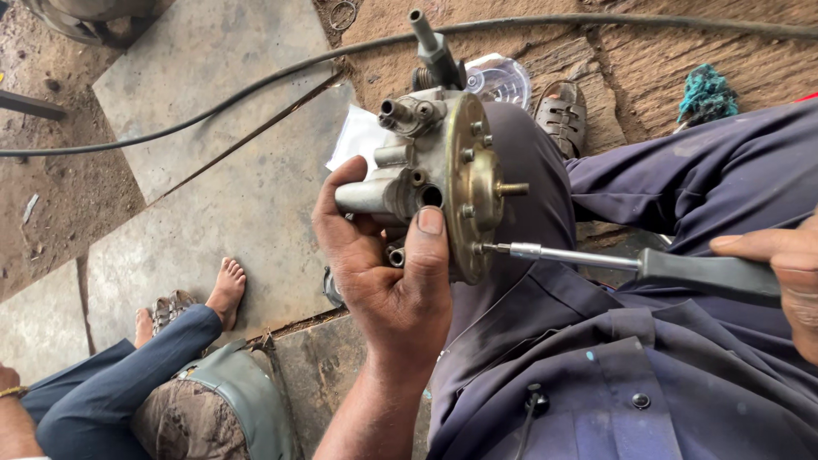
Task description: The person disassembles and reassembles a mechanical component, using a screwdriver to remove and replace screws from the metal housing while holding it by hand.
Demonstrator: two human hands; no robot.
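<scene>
Left hand point(388, 273) round pump point(426, 170), screwdriver point(630, 266) horiz., tip left.

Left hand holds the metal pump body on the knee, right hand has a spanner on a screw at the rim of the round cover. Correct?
Not quite: the head view shows the right hand holding a screwdriver, not a spanner, with its tip at a rim screw on the round cover. The left hand does hold the metal pump body on the knee.

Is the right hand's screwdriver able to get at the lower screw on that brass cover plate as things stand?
Probably yes. The screwdriver in the right hand already has its tip at the lower rim of the brass cover plate, and the left hand grips the body beside it, not across it.
</scene>
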